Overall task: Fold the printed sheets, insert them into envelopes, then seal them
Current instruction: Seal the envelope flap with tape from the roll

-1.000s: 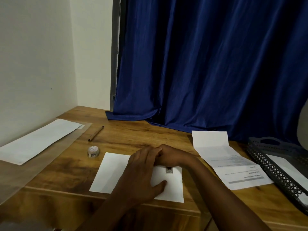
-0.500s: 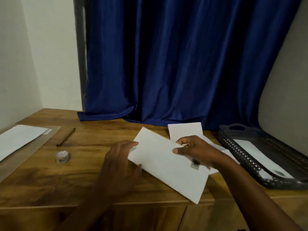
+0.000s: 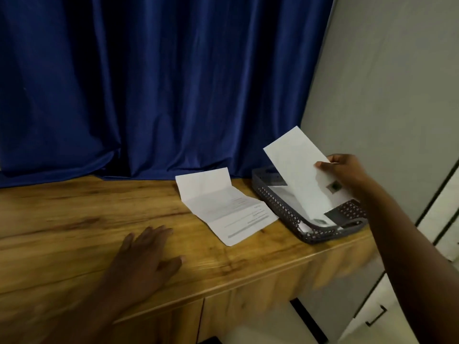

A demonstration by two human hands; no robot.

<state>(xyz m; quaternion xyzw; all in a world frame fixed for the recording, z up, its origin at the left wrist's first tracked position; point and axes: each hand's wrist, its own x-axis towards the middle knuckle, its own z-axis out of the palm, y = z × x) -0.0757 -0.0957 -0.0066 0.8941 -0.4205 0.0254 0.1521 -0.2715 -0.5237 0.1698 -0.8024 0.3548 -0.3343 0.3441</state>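
While the right hand [image 3: 347, 173] hung at the right of the frame, its fingers [image 3: 323, 165] were clamped on the edge of a stamped white envelope [image 3: 303, 170], held tilted above the dark perforated tray [image 3: 280, 207], apparently to drop it in with the other white envelopes lying there. Lower left, the left hand [image 3: 144, 259] lay flat on the wooden counter [image 3: 74, 219], fingers spread and holding nothing, perhaps bracing. Between them, at centre frame, a creased printed sheet [image 3: 223, 207] lay half unfolded just beside the tray, seemingly next for folding. A blue curtain [image 3: 149, 83] filled the upper frame.
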